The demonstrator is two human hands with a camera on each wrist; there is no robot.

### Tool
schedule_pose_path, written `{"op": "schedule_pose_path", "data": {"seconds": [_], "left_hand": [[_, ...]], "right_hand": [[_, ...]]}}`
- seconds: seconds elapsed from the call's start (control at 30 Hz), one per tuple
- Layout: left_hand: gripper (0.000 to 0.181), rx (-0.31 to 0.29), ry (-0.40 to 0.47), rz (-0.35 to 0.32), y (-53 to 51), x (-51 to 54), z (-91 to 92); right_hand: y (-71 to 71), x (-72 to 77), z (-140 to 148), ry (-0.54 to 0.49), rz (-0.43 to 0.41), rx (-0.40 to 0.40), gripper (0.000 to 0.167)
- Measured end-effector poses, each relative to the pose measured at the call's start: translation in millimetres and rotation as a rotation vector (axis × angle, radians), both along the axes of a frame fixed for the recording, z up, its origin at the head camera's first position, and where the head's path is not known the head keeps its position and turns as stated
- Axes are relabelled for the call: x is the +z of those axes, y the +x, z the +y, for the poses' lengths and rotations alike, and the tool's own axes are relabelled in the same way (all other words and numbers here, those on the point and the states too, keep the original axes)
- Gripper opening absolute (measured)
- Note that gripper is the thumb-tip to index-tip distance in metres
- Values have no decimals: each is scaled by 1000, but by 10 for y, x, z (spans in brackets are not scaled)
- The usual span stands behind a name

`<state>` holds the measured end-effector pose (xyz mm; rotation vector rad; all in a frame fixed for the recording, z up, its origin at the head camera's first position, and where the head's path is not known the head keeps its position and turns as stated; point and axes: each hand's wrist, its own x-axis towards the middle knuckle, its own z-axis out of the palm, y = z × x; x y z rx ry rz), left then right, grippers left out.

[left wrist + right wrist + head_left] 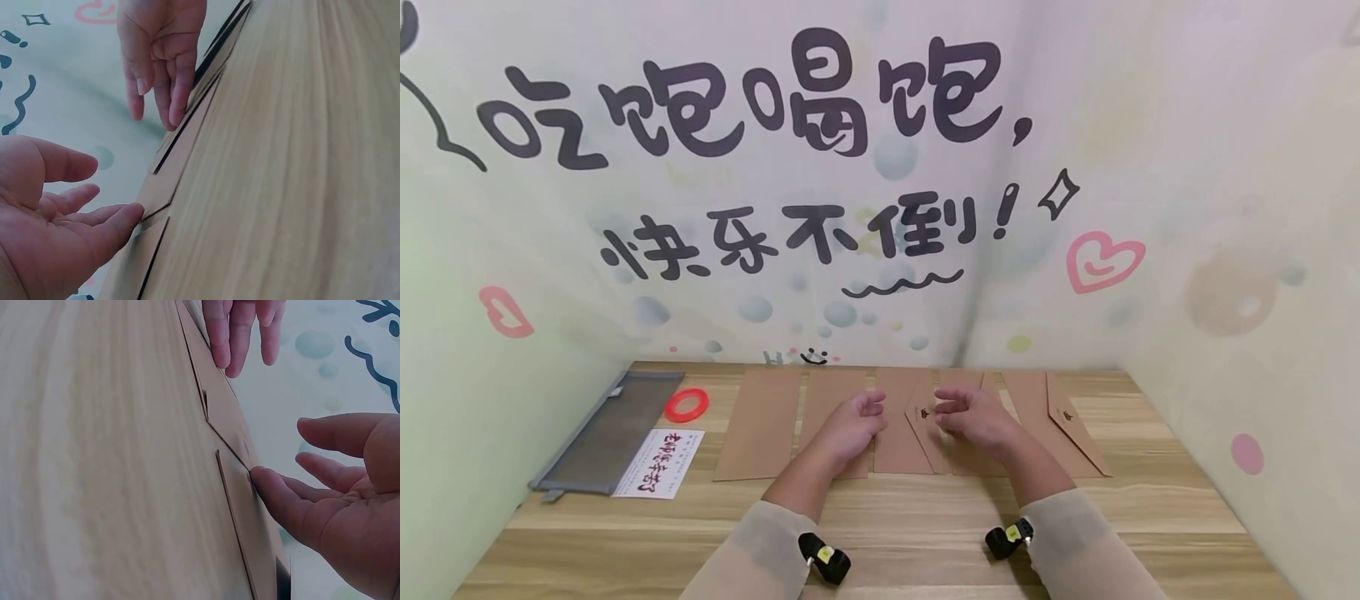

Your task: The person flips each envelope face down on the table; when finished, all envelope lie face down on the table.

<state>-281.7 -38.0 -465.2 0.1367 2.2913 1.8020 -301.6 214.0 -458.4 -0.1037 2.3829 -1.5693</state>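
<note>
Several brown paper envelopes lie in a row on the wooden table. My left hand [853, 429] is between the second envelope [831, 396] and the middle envelope [898, 446], its fingers loosely bent and holding nothing. Over the middle and fourth envelopes, my right hand [977, 417] faces it, also holding nothing. The middle envelope has a pointed flap with a small dark print; the rightmost envelope [1030, 417] shows a similar one. In the wrist views, the fingertips of the left hand [69, 237] and right hand [350, 506] are at envelope edges; I cannot tell whether they touch.
At the table's left lie a grey mesh panel [625, 425], a red ring [687, 405] that looks like a tape roll, and a white card [658, 465] with red handwriting. A printed wall sheet [880, 325] stands behind the table. The plain leftmost envelope [760, 425] lies beside the second.
</note>
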Motion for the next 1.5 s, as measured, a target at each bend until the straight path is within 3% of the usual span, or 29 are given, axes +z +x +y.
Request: {"op": "schedule_pose_path", "data": {"seconds": [0.2,0.47,0.8,1.1,1.37,1.5], "left_hand": [[52,45,-28,-18,3,22,-29],[52,30,-38,-39,-19,52,-51],[50,25,-43,-40,1,79,-58],[51,-33,-83,-2,35,50,-18],[57,-142,-93,-4,62,31,21],[59,-137,-90,-1,85,50,43]], "right_hand": [[-4,-15,15,32,-8,-11,53],[1,55,5,32,-25,-11,55],[-65,17,46,-75,-67,-41,54],[-74,-34,36,-128,10,-36,54],[-46,22,-9,-110,47,-18,53],[-7,74,-50,-141,36,-29,53]]}}
